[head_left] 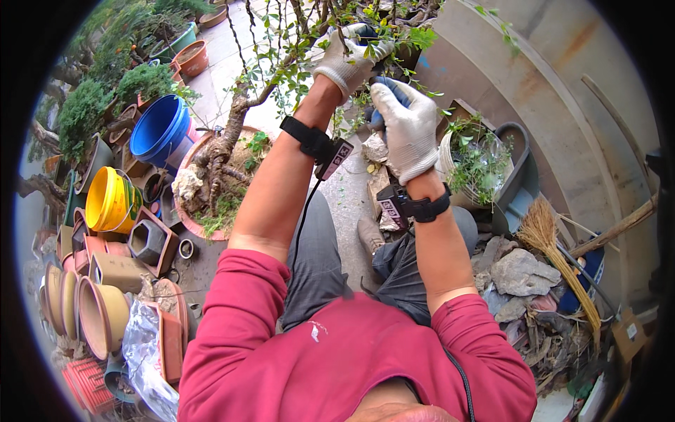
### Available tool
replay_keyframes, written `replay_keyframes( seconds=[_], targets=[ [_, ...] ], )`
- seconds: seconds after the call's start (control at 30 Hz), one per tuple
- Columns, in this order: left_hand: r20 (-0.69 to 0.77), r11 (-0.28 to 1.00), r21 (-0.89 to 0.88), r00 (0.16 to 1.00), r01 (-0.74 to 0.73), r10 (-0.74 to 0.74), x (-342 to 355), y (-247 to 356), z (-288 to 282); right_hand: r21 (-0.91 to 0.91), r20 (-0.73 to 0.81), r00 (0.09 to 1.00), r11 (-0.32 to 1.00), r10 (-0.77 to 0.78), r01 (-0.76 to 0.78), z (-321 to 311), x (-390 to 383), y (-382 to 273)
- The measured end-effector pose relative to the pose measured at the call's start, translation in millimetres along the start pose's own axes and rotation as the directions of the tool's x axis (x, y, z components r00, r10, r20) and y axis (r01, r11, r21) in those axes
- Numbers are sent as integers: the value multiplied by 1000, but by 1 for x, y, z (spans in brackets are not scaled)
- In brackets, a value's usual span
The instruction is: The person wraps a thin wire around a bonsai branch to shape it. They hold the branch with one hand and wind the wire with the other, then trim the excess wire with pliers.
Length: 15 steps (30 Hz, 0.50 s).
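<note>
A small potted tree [223, 144] stands ahead of me, its bent trunk rising from a round terracotta-coloured pot [191, 219]. Its thin leafy branches [288, 74] reach across to the right at the top. My left hand [349, 60], in a white glove with dark blue fingers, is closed among these branches, with twigs and leaves around its fingers. Just below and to the right, my right hand [408, 126] wears the same kind of glove. Its fingers are curled inward near the foliage, and what they hold is hidden. Both wrists carry black straps with small devices.
On the left stand a blue bucket [160, 132], a yellow bucket [107, 200] and several plant pots [98, 316]. A white bucket of cut greenery [485, 165], a straw broom [545, 228] and rocks [524, 273] lie at the right, beside a wall [562, 91].
</note>
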<state>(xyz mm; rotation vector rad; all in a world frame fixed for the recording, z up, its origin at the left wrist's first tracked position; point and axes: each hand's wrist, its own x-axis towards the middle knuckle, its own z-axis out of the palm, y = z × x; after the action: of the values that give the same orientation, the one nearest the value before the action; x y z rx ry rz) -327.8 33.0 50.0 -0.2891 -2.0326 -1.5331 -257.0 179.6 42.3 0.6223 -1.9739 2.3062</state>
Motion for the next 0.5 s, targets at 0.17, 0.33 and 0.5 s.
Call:
replay_keyframes(
  seconds=[0.17, 0.33, 0.5],
  targets=[
    [71, 995, -94, 997, 21, -15, 1, -1, -5, -44, 165, 976, 989, 145, -139, -20, 8, -26],
    [101, 996, -78, 994, -33, 41, 5, -18, -6, 110, 304, 939, 973, 160, -201, -32, 18, -32],
    [91, 966, -244, 990, -87, 112, 8, -28, -10, 533, 563, 818, 702, 122, -472, -59, 39, -29]
  ],
)
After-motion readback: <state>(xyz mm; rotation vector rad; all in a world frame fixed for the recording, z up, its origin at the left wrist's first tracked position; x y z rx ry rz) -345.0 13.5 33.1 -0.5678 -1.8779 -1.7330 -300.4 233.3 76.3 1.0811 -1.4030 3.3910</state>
